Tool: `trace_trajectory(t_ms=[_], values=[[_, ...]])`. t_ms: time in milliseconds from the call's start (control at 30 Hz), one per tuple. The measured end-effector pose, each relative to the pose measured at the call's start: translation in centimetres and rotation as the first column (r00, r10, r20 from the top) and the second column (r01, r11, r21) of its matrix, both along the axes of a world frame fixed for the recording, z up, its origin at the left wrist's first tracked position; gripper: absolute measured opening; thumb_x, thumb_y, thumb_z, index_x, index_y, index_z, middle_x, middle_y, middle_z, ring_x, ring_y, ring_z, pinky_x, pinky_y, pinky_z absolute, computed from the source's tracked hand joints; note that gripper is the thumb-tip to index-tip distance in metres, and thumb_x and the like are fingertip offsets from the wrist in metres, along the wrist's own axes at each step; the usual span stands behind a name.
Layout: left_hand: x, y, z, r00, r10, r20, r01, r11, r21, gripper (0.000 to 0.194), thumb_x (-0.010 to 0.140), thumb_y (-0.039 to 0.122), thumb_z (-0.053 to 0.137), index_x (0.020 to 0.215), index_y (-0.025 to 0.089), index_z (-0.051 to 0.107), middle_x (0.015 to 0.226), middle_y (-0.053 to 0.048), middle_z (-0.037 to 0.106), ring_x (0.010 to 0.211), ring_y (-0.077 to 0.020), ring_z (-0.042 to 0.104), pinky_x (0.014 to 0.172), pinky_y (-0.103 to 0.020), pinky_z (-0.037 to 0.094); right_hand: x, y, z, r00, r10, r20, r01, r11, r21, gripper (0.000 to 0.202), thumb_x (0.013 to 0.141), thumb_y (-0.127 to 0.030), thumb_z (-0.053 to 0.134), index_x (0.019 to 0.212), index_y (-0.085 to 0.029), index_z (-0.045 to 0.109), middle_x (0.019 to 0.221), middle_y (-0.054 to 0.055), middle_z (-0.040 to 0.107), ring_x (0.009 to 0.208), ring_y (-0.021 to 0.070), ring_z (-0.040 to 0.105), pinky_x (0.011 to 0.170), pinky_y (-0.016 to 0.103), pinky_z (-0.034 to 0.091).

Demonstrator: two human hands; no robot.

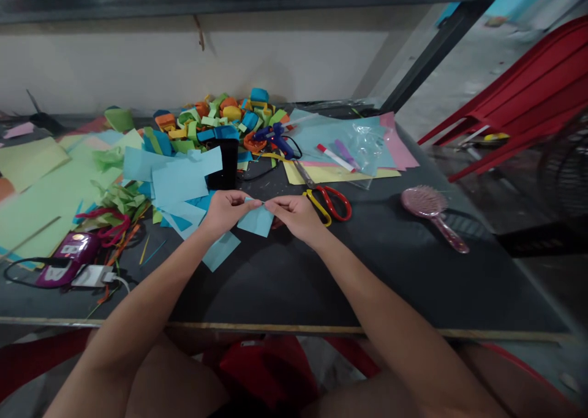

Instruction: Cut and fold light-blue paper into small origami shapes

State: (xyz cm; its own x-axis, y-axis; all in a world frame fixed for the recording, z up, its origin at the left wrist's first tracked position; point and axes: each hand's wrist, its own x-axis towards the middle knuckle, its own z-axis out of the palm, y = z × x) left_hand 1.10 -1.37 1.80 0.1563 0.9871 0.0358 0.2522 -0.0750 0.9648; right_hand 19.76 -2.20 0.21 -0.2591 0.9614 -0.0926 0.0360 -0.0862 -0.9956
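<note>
A small light blue paper square [257,220] is pinched along its top edge between both hands, near the middle of the dark table. My left hand [229,210] has thumb and fingers closed on its upper left part. My right hand [294,213] grips the upper right part, the thumbtips almost meeting. Behind my left hand lie several loose light blue sheets [179,182], one reaching below my wrist. Scissors with red and yellow handles [339,204] rest just beyond my right hand. A black phone-like object [226,161] stands behind the paper.
Folded colourful paper pieces [225,115] are heaped at the back, beside a blue glue gun [275,138]. A pink hairbrush [427,207] lies right. A purple device [71,257] and power adapter [94,276] sit left. A red marker [335,158] rests on sheets.
</note>
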Motion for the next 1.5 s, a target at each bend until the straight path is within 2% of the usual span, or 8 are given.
trace_trajectory(t_ms=[233,400,600,933,1167,1267,1367,1500], values=[[0.0,-0.1,0.1,1.0,-0.021,0.022,0.021,1.0,0.002,0.036,0.068,0.05,0.079,0.062,0.017,0.068,0.051,0.002,0.048,0.048,-0.0065,0.031,0.045,-0.025,0.023,0.1,0.1,-0.1,1.0,0.012,-0.012,-0.012,1.0,-0.001,0.031,0.073,-0.049,0.074,0.083,-0.019,0.077,0.067,0.002,0.071,0.056,0.0138,0.064,0.058,0.029,0.057],[0.1,-0.2,0.3,0.999,-0.026,-0.025,0.027,1.0,0.013,0.038,0.069,0.052,0.077,0.06,0.016,0.065,0.048,0.004,0.041,0.047,-0.0062,0.028,0.045,-0.025,0.021,0.2,0.1,-0.2,1.0,0.0,0.0,0.0,1.0,0.019,0.03,0.069,-0.046,0.079,0.081,-0.019,0.077,0.067,0.002,0.072,0.06,0.0147,0.066,0.06,0.028,0.057],[0.0,0.1,-0.1,0.998,-0.037,-0.046,0.037,0.999,0.01,0.04,0.068,0.052,0.077,0.06,0.016,0.063,0.051,0.004,0.043,0.049,-0.0061,0.03,0.046,-0.024,0.021,0.0,0.0,0.1,1.0,-0.007,-0.01,0.007,1.0,-0.006,0.036,0.064,-0.052,0.08,0.076,-0.018,0.076,0.067,0.002,0.071,0.059,0.0144,0.063,0.058,0.029,0.055],[-0.1,0.0,-0.2,0.998,-0.041,-0.043,0.041,0.999,0.005,0.041,0.07,0.051,0.077,0.058,0.016,0.06,0.049,0.005,0.039,0.047,-0.0056,0.028,0.045,-0.024,0.019,0.2,0.2,-0.2,0.999,0.029,0.016,-0.029,0.999,0.026,0.037,0.07,-0.054,0.075,0.078,-0.018,0.074,0.066,0.002,0.069,0.057,0.0148,0.063,0.059,0.031,0.056],[0.0,0.4,-0.9,0.998,-0.052,0.019,0.051,0.998,0.02,0.041,0.068,0.051,0.079,0.058,0.016,0.06,0.052,0.003,0.047,0.048,-0.0061,0.037,0.045,-0.023,0.025,0.3,0.2,-0.1,0.996,0.067,0.053,-0.071,0.994,0.086,0.035,0.08,-0.052,0.066,0.072,-0.018,0.069,0.061,0.001,0.064,0.056,0.0135,0.061,0.058,0.029,0.054],[-0.1,0.5,-1.2,0.999,-0.046,0.021,0.046,0.999,0.022,0.041,0.069,0.051,0.079,0.059,0.016,0.06,0.053,0.002,0.048,0.048,-0.0061,0.038,0.044,-0.022,0.026,0.2,0.2,-0.1,0.998,0.062,0.011,-0.062,0.996,0.056,0.036,0.079,-0.053,0.068,0.069,-0.018,0.067,0.061,0.0,0.063,0.055,0.0125,0.061,0.057,0.027,0.055],[-0.1,0.5,-1.2,1.0,-0.015,0.021,0.014,0.999,0.037,0.04,0.07,0.05,0.078,0.059,0.016,0.061,0.053,0.002,0.049,0.047,-0.006,0.037,0.043,-0.021,0.026,0.1,0.1,0.3,0.997,0.062,-0.056,-0.064,0.997,-0.039,0.035,0.074,-0.052,0.075,0.073,-0.017,0.069,0.061,0.0,0.065,0.054,0.0119,0.063,0.054,0.026,0.057],[0.2,0.5,-0.9,0.997,0.076,0.017,-0.077,0.995,0.062,0.04,0.069,0.05,0.077,0.059,0.016,0.06,0.05,0.004,0.044,0.045,-0.0055,0.034,0.042,-0.021,0.023,0.1,-0.2,1.1,0.981,0.177,-0.075,-0.188,0.966,-0.18,0.038,0.059,-0.041,0.089,0.08,-0.014,0.072,0.066,0.004,0.073,0.06,0.0145,0.07,0.055,0.022,0.058]])
